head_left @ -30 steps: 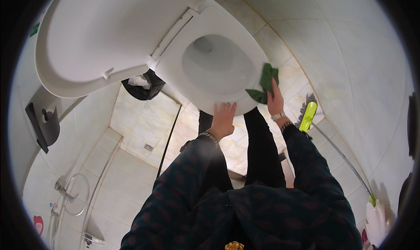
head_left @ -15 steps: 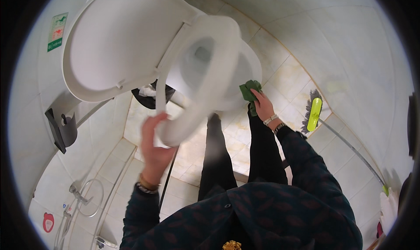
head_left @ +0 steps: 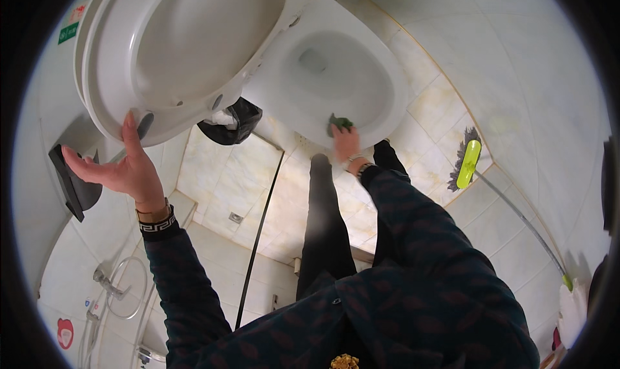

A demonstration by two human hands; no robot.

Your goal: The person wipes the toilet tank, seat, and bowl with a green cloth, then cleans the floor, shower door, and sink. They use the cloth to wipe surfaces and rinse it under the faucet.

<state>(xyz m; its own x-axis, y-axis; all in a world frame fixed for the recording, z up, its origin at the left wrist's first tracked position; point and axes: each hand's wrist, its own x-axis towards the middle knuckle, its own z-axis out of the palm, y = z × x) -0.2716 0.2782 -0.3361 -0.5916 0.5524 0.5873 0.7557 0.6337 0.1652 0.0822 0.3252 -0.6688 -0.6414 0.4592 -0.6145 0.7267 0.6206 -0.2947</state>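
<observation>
The white toilet seat [head_left: 111, 59] is raised and leans against the lid [head_left: 210, 36], which shows through its ring. At the seat's lower edge is my left hand [head_left: 123, 172], fingers spread and open, one fingertip against the seat. Below and right of the hinges stands the white toilet bowl [head_left: 274, 104], uncovered, its inside in sight. My right hand [head_left: 347, 144], a little blurred, presses a crumpled green cloth [head_left: 340, 122] onto the bowl's near rim. Part of the cloth is hidden under the fingers.
A black-bagged bin [head_left: 242, 123] with white paper stands left of the bowl. A dark paper holder [head_left: 77, 182] is on the left wall near my left hand. To the right lies a green-and-grey brush [head_left: 469, 162] with a long handle. Shower fittings [head_left: 113, 285] hang at lower left.
The seat has swung up to the left against the lid, and my left hand has moved left and opened. My right hand has carried the green cloth left along the rim.
</observation>
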